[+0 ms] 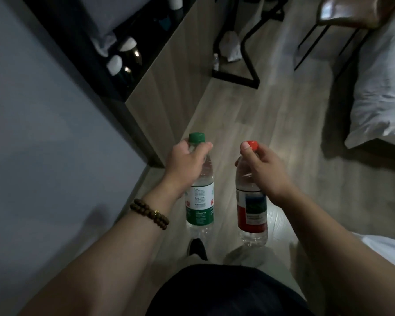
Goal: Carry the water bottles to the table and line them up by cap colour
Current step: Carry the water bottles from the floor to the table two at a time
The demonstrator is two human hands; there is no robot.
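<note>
My left hand (187, 163) grips the neck of a clear water bottle with a green cap and green-white label (200, 204), which hangs upright above the wooden floor. My right hand (260, 165) pinches the neck of a second clear bottle with a red cap and red-blue label (252, 210), also hanging upright. The two bottles are side by side, a small gap apart, in front of my body. Another small bottle (215, 61) stands far off on the floor beside a black table leg.
A grey wall (43, 133) and a wood cabinet (160, 92) with dark shelves run along the left. A black table frame (242, 76) and a chair (342, 17) stand ahead. A bed with white bedding (381, 92) fills the right. Wooden floor (283, 124) lies between them.
</note>
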